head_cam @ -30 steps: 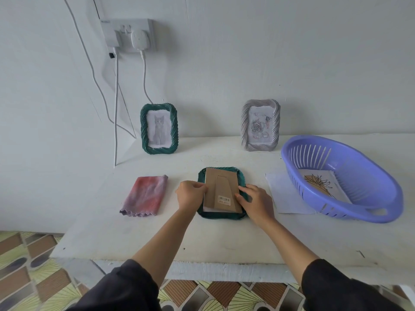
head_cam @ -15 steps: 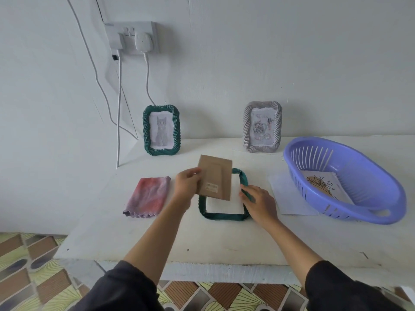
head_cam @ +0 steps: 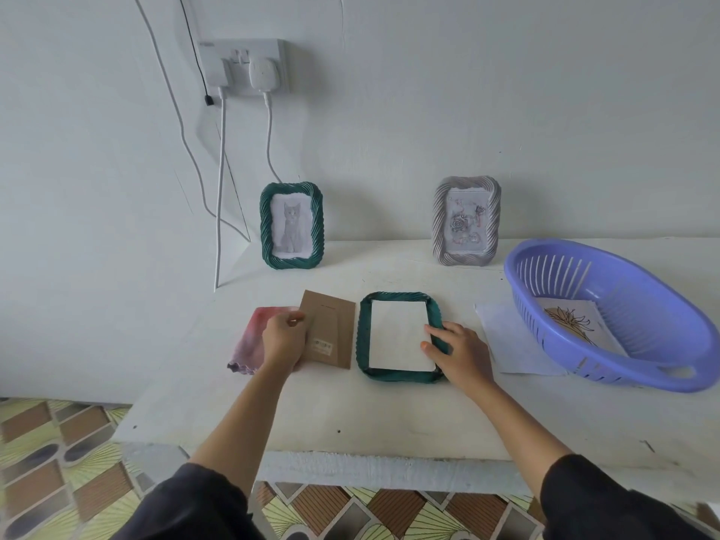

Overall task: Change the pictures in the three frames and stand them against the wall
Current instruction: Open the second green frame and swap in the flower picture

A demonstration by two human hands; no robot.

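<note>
L hand gripped cardboard backing, held aside; R hand, fingers flat, steadied face-down green frame for pic swap.

1. The lying frame rests flat mid-table, with an inner sheet inside its rim.
2. Just left of it, not touching it, is the backing board, held by the left hand. The board's left edge overlaps the cloth.
3. Behind it to the left, the cat frame stands against the wall. Behind it to the right stands the flower frame.
4. Right of it lies a loose sheet, partly hidden by the basket farther right. A drawing lies in the basket.
5. The right hand rests on its right rim.
</note>
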